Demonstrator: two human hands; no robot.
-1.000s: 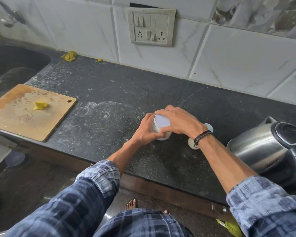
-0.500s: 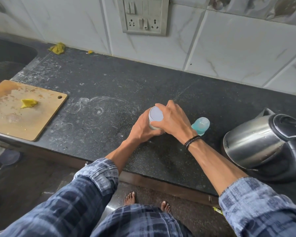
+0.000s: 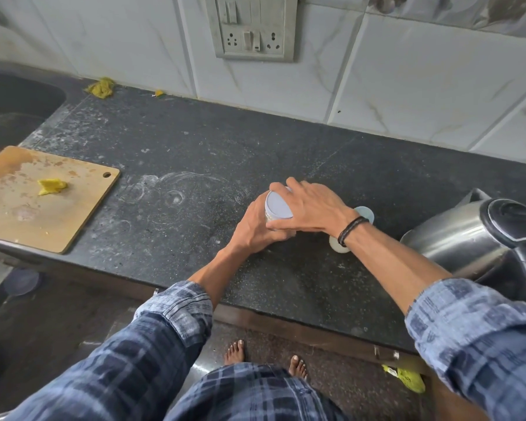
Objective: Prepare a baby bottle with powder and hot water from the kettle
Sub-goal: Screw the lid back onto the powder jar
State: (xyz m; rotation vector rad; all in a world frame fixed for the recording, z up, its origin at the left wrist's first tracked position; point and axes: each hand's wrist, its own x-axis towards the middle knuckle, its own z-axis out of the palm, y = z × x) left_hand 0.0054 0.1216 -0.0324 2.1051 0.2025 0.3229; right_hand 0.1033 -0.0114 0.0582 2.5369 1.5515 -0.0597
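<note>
Head view, mid-frame: left hand (image 3: 255, 229) wraps the powder tin (image 3: 275, 209) from the near-left side, tin upright on the black counter (image 3: 195, 141) w/ long axis vertical; right hand (image 3: 312, 208) claws over its pale lid (image 3: 277, 205), fingertips pinching the rim. Lid prob. comes off next, straight up along that axis. Baby bottle (image 3: 362, 215) stands just right of the tin, half hidden behind the right wrist, kettle (image 3: 468, 235) further right; right hand is nearer both.

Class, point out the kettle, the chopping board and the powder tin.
kettle (image 3: 456, 238): head view, steel body.
chopping board (image 3: 73, 214): head view, bare wood near right edge.
powder tin (image 3: 277, 205): head view, pale lid.
</note>
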